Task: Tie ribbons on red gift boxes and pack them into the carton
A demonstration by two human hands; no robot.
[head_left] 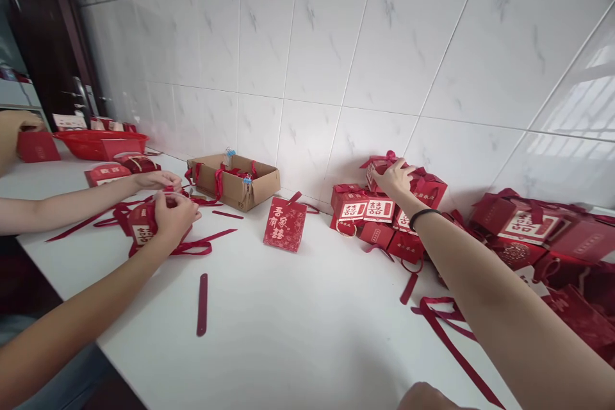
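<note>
My right hand point(398, 180), with a black band on its wrist, reaches to the top of a stack of red gift boxes by the wall. Its thumb and fingers are closed over a red gift box point(369, 174) with a ribbon bow on top. Beneath it, more red gift boxes point(350, 208) show white labels with red characters. At the bottom edge only a rounded bit of my left hand point(425, 397) shows; its fingers are hidden. A red printed card-like packet point(284, 225) stands on the white table point(307, 320), left of the stack.
At left, a co-worker's hands point(175, 218) work ribbon on a red box point(140, 230). Behind are a cardboard box point(259, 189) holding ribbons and a red basin point(81, 146). A dark red strip point(202, 304), loose ribbon point(451, 339) and more gift boxes point(528, 224) lie around.
</note>
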